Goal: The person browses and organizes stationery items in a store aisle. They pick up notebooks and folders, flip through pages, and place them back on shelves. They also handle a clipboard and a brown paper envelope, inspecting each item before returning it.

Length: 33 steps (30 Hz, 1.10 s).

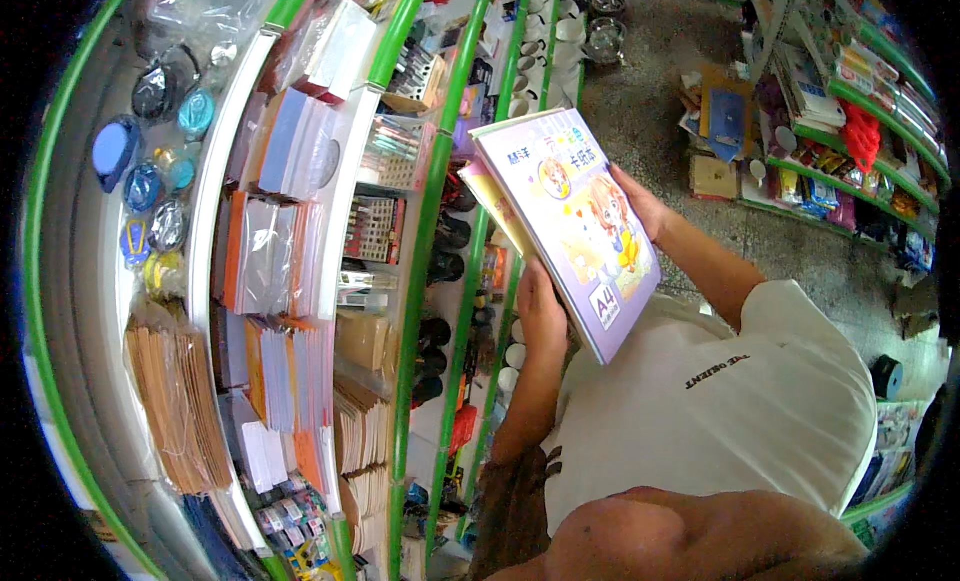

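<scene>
A purple A4 card-paper pad (600,243) with a cartoon figure and printed writing on its cover is held tilted in front of my chest. Beneath it, a second, yellowish booklet (501,213) sticks out along the left edge. My left hand (541,307) grips the lower left edge, its thumb lying along the side. At the opposite edge, my right hand (639,202) holds the pad, most of its fingers hidden behind the cover.
Green-edged shelves (409,281) rise close on the left, with kraft envelopes (176,401), wrapped paper packs (266,254), tape dispensers (116,153) and pens (394,149). Across the speckled floor (645,93), another shelf unit (817,213) holds packets and a red mesh bag (860,136).
</scene>
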Tool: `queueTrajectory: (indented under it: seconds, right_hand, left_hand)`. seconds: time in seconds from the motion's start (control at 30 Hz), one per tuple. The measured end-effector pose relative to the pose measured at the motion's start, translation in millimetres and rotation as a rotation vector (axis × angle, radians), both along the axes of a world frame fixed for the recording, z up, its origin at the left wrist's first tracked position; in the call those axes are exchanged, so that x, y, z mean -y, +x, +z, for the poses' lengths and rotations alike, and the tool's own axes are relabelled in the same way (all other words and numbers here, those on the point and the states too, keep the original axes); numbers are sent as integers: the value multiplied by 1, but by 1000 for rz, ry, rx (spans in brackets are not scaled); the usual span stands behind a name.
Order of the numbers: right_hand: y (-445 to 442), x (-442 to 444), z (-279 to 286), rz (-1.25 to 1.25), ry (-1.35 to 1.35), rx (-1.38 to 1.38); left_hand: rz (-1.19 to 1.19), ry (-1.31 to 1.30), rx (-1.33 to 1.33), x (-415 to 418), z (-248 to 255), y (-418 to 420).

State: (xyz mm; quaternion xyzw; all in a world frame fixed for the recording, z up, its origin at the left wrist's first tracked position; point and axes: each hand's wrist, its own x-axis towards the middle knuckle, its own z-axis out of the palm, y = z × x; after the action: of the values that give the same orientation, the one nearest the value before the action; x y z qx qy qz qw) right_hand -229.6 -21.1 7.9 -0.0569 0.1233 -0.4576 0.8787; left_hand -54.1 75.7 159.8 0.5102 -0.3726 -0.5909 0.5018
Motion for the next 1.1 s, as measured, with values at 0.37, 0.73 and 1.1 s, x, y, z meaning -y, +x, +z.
queueTrajectory:
  seconds: [0.37, 0.73, 1.1]
  right_hand:
    - [-17, -8, -1, -185, -188, -291]
    - [-16, -21, 1, -74, -338, 23]
    - [-26, -27, -44, -92, -205, 5]
  left_hand:
    - [130, -19, 143, -13, -10, -6]
    - [26, -44, 164, -36, -18, -3]
    - [-89, -102, 123, -37, -16, -5]
